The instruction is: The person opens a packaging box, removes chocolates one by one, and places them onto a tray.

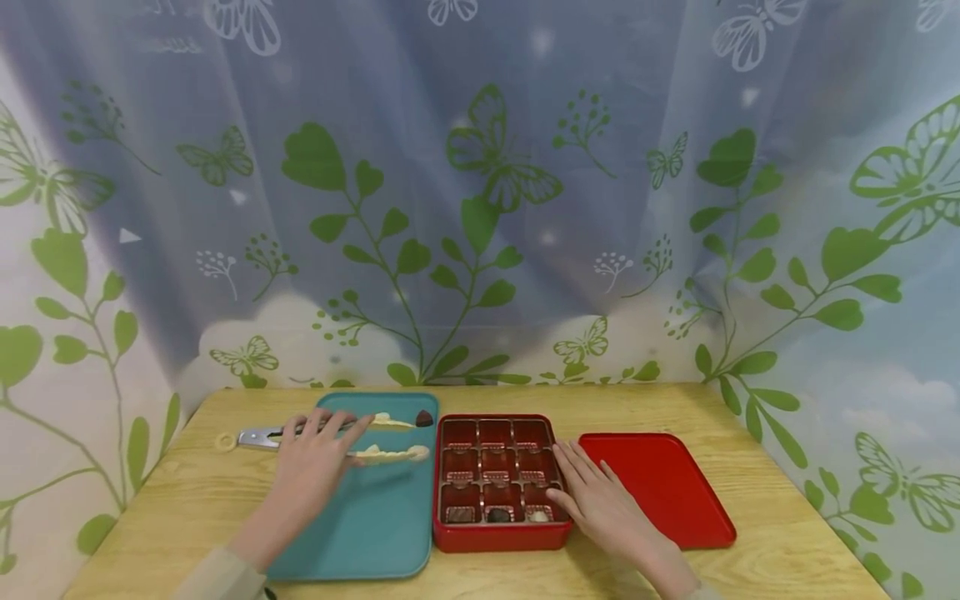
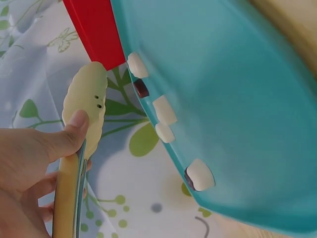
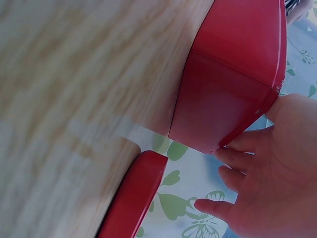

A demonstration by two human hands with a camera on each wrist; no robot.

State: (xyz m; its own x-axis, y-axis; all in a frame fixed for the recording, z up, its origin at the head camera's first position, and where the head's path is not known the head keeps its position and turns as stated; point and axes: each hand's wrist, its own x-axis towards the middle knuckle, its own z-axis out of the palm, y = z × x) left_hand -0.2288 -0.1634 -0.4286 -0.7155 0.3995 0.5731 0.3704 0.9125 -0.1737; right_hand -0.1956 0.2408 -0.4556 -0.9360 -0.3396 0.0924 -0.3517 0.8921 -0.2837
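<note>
My left hand (image 1: pixel 315 454) grips a pair of tongs (image 2: pixel 89 106) with cream, scalloped tips, its thumb pressed along one arm. The tongs' arms stand apart over the teal tray (image 1: pixel 360 533). A dark chocolate (image 1: pixel 424 418) shows beside the far tip; other pieces are hidden from the head view. In the left wrist view, several white and dark chocolates (image 2: pixel 165 110) lie on the tray. My right hand (image 1: pixel 600 496) rests its extended fingers against the right side of a red box (image 1: pixel 501 537). A brown, a dark and a white chocolate (image 1: pixel 538 516) sit in the box's front row.
A red lid (image 1: pixel 660 487) lies on the wooden table (image 1: pixel 780 542) to the right of the box. The tray stands close against the box's left side. Behind the table hangs a curtain (image 1: pixel 420 208) with leaves and butterflies.
</note>
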